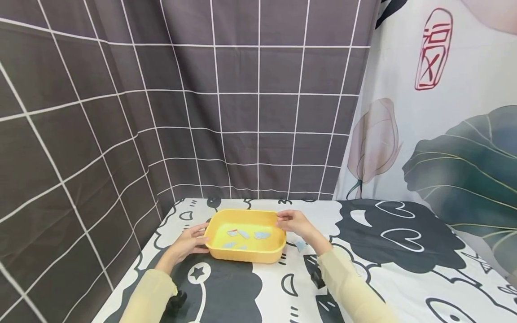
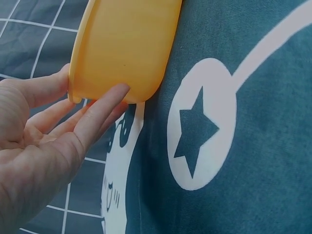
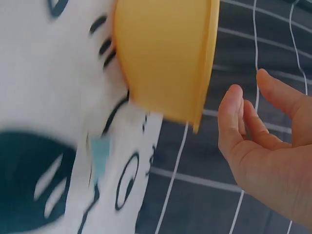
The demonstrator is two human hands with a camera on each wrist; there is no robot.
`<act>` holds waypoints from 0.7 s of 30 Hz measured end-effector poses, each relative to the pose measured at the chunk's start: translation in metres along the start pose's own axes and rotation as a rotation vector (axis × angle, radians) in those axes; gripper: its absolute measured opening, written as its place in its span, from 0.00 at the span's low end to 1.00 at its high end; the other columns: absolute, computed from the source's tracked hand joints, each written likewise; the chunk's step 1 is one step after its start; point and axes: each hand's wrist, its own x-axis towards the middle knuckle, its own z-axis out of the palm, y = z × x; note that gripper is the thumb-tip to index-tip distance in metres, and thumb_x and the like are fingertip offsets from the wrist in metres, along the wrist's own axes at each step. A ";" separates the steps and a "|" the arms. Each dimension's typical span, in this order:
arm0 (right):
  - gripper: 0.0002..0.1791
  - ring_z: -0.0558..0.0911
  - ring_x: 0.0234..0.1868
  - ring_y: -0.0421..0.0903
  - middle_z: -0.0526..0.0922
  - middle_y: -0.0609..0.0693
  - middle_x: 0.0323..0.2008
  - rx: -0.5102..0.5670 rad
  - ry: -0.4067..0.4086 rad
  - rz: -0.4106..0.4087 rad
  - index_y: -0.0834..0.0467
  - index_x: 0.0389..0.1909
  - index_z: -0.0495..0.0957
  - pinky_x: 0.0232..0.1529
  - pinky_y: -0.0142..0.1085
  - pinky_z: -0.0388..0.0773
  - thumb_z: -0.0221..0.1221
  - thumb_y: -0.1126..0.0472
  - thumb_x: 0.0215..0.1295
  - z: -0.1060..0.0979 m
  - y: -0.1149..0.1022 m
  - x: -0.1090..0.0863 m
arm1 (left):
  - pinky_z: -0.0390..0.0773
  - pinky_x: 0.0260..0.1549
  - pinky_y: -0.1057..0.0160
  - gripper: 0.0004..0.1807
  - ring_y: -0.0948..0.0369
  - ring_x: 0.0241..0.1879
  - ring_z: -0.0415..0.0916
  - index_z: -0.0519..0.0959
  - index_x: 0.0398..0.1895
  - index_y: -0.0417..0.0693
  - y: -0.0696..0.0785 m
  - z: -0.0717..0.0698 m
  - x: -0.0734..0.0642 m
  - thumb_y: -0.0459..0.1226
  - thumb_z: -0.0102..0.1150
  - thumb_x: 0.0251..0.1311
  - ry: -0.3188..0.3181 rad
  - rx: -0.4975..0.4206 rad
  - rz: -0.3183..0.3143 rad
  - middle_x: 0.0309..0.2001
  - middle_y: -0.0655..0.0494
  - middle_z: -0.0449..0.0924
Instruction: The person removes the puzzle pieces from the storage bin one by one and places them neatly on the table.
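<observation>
A yellow plastic basin (image 1: 246, 255) sits on the patterned cloth, with several light-blue flat scraps (image 1: 261, 235) lying inside; one has a touch of red. At its left end is my left hand (image 1: 186, 242). In the left wrist view, this hand's mostly straight fingers (image 2: 100, 114) touch the basin's outer wall (image 2: 124, 53), and one digit meets the rim. My right hand (image 1: 295, 223) is by the right end; the right wrist view shows its loosely bent fingers (image 3: 230, 114) apart from the basin (image 3: 168, 58), holding nothing. Another light-blue scrap (image 3: 101, 153) lies on the cloth outside.
The black-and-white cartoon-print cloth (image 1: 226, 296) covers the surface under the basin. A dark grey curtain (image 1: 258, 112) with white grid lines hangs behind and to the left. A white curtain (image 1: 404, 89) with leaf and flower prints hangs at the right.
</observation>
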 end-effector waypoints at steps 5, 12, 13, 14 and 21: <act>0.24 0.83 0.40 0.41 0.82 0.66 0.49 0.073 -0.047 -0.013 0.74 0.56 0.73 0.51 0.40 0.86 0.62 0.71 0.58 0.040 -0.009 0.010 | 0.86 0.49 0.47 0.33 0.36 0.59 0.73 0.56 0.72 0.31 0.000 -0.001 0.000 0.27 0.52 0.64 0.019 -0.006 -0.012 0.67 0.24 0.61; 0.24 0.81 0.35 0.40 0.81 0.57 0.40 0.097 -0.112 0.004 0.73 0.56 0.74 0.49 0.41 0.87 0.62 0.71 0.57 0.079 -0.006 0.022 | 0.86 0.48 0.48 0.33 0.37 0.58 0.75 0.57 0.72 0.32 0.001 0.002 0.004 0.27 0.53 0.64 0.019 -0.023 -0.010 0.67 0.24 0.62; 0.24 0.80 0.34 0.39 0.81 0.56 0.39 0.094 -0.127 0.009 0.74 0.56 0.74 0.49 0.41 0.87 0.62 0.71 0.58 0.083 -0.005 0.023 | 0.86 0.48 0.48 0.33 0.38 0.58 0.75 0.57 0.72 0.32 0.001 0.002 0.005 0.27 0.53 0.64 0.021 -0.027 -0.012 0.67 0.24 0.62; 0.24 0.79 0.34 0.39 0.81 0.56 0.39 0.093 -0.144 0.017 0.74 0.56 0.73 0.49 0.40 0.87 0.62 0.71 0.58 0.086 -0.003 0.024 | 0.87 0.48 0.48 0.33 0.38 0.57 0.76 0.57 0.72 0.32 0.000 0.003 0.005 0.27 0.53 0.64 0.023 -0.031 -0.016 0.66 0.25 0.63; 0.22 0.77 0.33 0.40 0.82 0.58 0.42 -0.010 -0.212 0.058 0.72 0.51 0.76 0.34 0.30 0.84 0.66 0.72 0.54 0.101 0.009 0.025 | 0.87 0.48 0.48 0.33 0.38 0.57 0.76 0.58 0.72 0.33 -0.003 0.002 0.002 0.27 0.54 0.64 0.027 -0.027 -0.019 0.66 0.25 0.63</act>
